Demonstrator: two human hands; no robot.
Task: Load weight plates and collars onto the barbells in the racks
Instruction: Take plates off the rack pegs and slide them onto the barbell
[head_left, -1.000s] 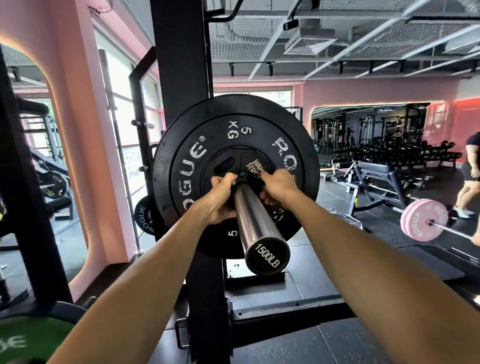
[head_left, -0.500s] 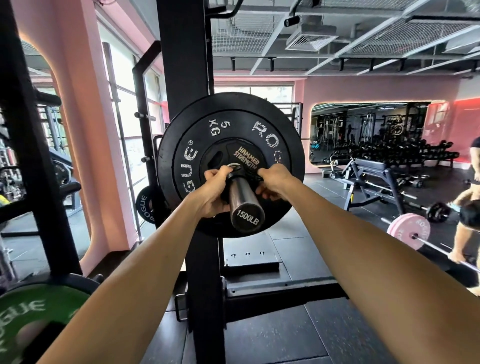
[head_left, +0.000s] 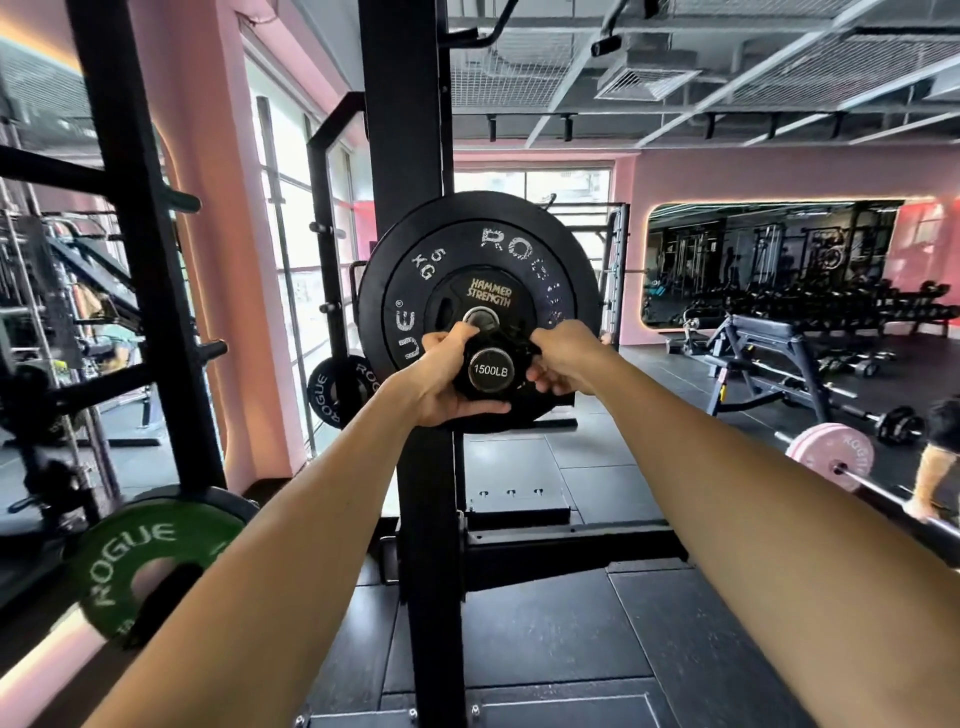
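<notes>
Looking straight down the barbell sleeve (head_left: 490, 370): end cap reads 1500LB and faces the camera. Both my arms run out nearly straight from the lower corners of the view and meet at the sleeve.

Left hand (head_left: 447, 378): fingers curled round the left side of a black collar (head_left: 511, 347), thumb underneath along its lower edge, wrist roughly in line with the forearm.

Right hand (head_left: 563, 358): fingers curled onto the collar's right side, knuckles up, wrist bent slightly inward. Both hands grip the collar, neither spread. The collar is mostly hidden by the fingers and the end cap; I can't tell if it is latched or how far along the sleeve it sits.

Behind the hands, on the same sleeve: a small black plate (head_left: 488, 295) marked HAMMER STRENGTH, flat against a bigger black bumper plate (head_left: 524, 249) marked ROGUE 5 KG. Both hang upright just in front of the black rack upright (head_left: 405, 156).

Lower left corner: green ROGUE plate (head_left: 135, 551) on a storage peg, well apart from the hands. A small black ROGUE plate (head_left: 337, 387) hangs left of the upright. At the right edge, a pink plate (head_left: 831, 460) on another barbell near the floor, a second person partly in view beside it.
</notes>
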